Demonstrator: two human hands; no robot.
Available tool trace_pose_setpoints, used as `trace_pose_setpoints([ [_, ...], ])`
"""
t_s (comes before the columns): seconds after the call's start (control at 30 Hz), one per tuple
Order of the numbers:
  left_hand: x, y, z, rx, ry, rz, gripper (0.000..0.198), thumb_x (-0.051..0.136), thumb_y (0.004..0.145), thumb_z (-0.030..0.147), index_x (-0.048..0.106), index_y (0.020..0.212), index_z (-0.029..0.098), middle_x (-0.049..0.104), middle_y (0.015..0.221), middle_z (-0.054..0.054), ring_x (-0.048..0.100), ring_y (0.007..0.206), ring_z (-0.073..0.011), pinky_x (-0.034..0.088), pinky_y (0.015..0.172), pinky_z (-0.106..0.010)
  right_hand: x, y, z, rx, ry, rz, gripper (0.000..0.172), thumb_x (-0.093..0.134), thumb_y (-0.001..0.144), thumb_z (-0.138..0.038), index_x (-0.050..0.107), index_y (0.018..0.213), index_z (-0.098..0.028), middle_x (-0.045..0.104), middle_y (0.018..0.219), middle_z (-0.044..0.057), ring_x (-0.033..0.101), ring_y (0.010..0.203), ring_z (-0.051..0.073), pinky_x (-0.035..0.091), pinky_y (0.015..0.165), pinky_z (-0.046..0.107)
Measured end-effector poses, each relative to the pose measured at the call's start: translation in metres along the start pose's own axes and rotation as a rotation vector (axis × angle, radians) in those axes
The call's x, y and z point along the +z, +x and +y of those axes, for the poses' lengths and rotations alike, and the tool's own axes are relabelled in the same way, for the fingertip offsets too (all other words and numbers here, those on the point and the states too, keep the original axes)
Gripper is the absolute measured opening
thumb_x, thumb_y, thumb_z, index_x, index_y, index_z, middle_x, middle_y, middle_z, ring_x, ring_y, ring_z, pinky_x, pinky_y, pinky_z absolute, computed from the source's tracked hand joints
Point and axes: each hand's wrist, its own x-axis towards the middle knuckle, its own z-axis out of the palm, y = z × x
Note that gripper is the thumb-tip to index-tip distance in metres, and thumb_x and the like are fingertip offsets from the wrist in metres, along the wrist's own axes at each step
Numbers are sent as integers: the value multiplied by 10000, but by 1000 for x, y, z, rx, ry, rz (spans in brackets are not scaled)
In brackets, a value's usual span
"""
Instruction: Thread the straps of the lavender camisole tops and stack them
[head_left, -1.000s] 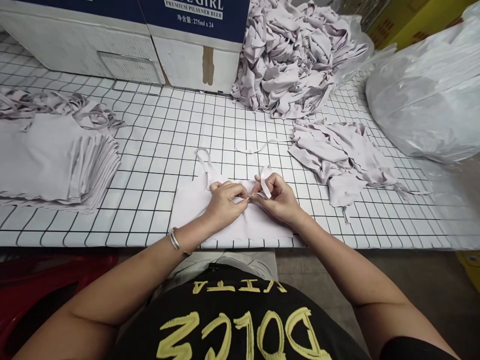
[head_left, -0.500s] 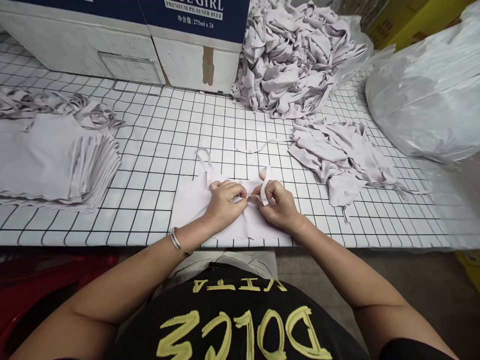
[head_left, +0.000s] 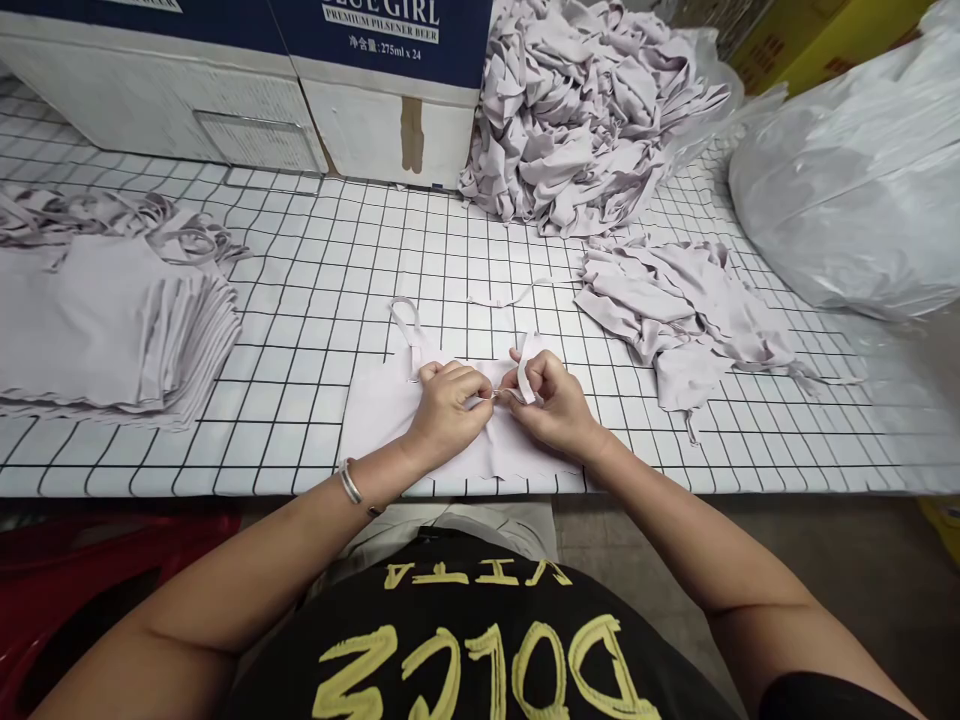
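A pale pink strappy top [head_left: 382,405] lies flat at the table's front edge, beneath both hands. One of its straps [head_left: 405,318] loops up on the left side. My left hand [head_left: 452,410] is closed in a pinch over the middle of the garment, on something small and thin at the fingertips. Just beside it, my right hand [head_left: 551,402] pinches too, its fingertips almost meeting the left ones. A pale strap [head_left: 526,370] passes through the right fingers. What exactly the fingertips grip is too small to make out.
A neat stack of pink garments [head_left: 97,320] lies left. Loose garments [head_left: 675,310] spread at right, a large heap [head_left: 577,120] behind them. A beer carton [head_left: 390,120] stands at the back, a plastic bag [head_left: 855,180] at right. A thin strap [head_left: 517,298] lies beyond my hands.
My hands stay pinched together at the same spot. The strap in my right fingers has shifted slightly left. The view has tilted a little.
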Motion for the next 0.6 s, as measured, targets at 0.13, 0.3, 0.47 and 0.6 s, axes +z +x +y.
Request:
trace_pose_setpoints([
  [0.13,0,0,0,-8,-31,18,173,623,781,136,542,643,203,663,712,44,594,754,-147,316,852,-362,0,-2,4,28,-25,5,391,670,804,-205,284,764,-250,476,691,-71,585,661,119,321,1155,553],
  [0.3,0,0,1,-7,-41,25,174,634,768,125,546,640,203,663,706,48,598,748,-143,319,847,-357,-1,-2,4,77,134,123,408,681,811,-229,275,772,-253,507,699,-70,597,687,121,297,1165,540],
  [0.47,2,1,-1,-23,-34,25,160,621,776,136,556,649,209,673,711,43,600,758,-152,332,857,-358,1,1,-1,71,153,77,430,710,789,-248,280,779,-254,463,686,-84,613,677,121,284,1167,546],
  [0.6,2,0,-3,-24,-40,19,164,625,774,143,551,641,207,665,705,46,598,750,-148,335,861,-356,3,1,-1,70,139,62,424,703,800,-259,279,775,-253,455,683,-80,616,689,125,282,1166,554],
])
